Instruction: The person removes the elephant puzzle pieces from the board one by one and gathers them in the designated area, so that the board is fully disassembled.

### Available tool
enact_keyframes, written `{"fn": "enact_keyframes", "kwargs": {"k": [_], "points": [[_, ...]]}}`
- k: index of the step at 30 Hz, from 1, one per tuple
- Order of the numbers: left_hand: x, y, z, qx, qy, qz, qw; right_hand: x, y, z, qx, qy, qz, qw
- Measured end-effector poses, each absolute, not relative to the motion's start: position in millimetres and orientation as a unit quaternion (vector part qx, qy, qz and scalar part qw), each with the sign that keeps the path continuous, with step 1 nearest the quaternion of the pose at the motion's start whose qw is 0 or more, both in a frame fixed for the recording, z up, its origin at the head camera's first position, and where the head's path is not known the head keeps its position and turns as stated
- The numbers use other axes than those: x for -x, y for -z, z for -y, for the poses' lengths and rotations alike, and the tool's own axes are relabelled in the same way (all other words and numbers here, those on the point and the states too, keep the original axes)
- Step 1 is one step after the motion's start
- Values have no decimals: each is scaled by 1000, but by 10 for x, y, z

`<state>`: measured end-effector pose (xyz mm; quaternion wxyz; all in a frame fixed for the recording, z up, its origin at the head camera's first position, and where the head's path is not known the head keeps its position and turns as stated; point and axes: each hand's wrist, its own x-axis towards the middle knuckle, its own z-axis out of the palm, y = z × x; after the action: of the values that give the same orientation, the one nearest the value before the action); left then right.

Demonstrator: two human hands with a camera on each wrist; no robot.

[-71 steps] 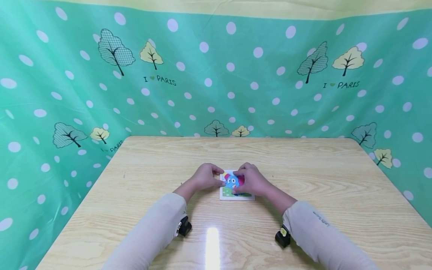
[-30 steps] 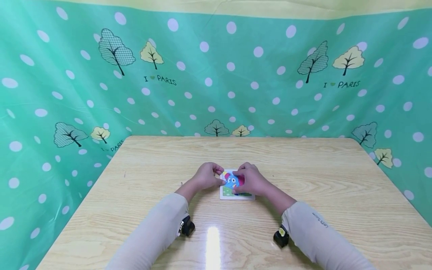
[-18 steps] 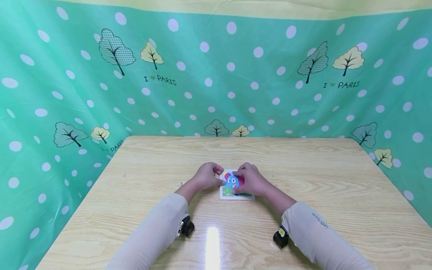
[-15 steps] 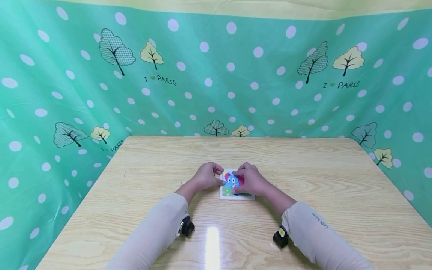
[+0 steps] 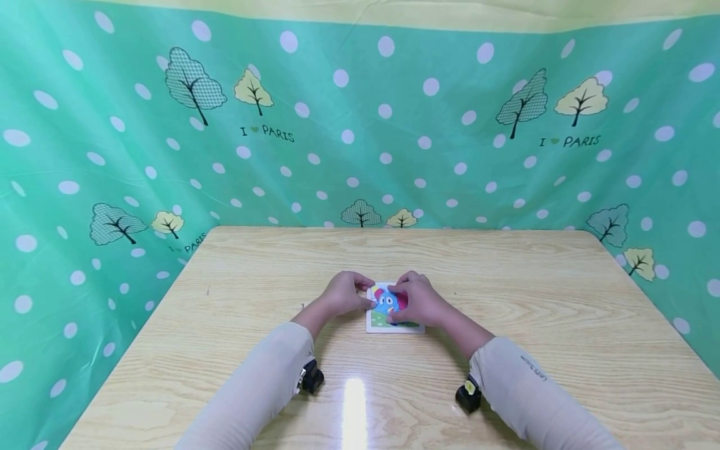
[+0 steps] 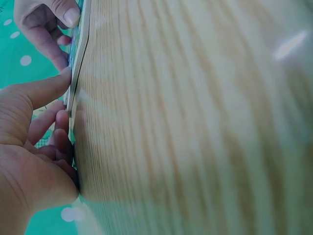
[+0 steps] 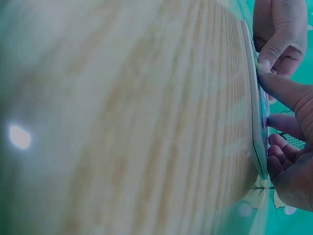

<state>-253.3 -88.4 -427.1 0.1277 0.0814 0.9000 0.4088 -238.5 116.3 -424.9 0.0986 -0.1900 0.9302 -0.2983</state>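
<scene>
Near the middle of the wood-grain surface lies a square picture board, flat, with a white border, a green band along its near side and a blue cartoon animal with pink ears printed on it. Everything else can be placed from this board. At its left edge is the left hand, partly open, the thumb touching that edge and the bent fingers gathered by the far left corner. Over its right half is the right hand, thumb and index finger curved apart in a C on the printed face, its palm hiding much of that side. Whether either hand truly pinches the board or only rests against it, I cannot tell, even from the wrist views, where the board shows as a thin pale edge. To the near left and near right of the board come two light sleeves, the left sleeve and the right sleeve, each with a small black device at the cuff. Straight toward the viewer from the board, a bright streak of reflected light shines. Beyond the board hangs a green cloth with pale dots and printed trees.
</scene>
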Motion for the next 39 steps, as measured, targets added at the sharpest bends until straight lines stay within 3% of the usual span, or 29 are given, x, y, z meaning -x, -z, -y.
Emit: {"fn": "enact_keyframes", "kwargs": {"k": [14, 39], "points": [[2533, 4296, 869, -115, -472, -867, 112, 2378, 4258, -1171, 193, 302, -929, 95], [2538, 4312, 1038, -81, -565, -816, 92, 2389, 4247, -1212, 197, 307, -926, 98]]}}
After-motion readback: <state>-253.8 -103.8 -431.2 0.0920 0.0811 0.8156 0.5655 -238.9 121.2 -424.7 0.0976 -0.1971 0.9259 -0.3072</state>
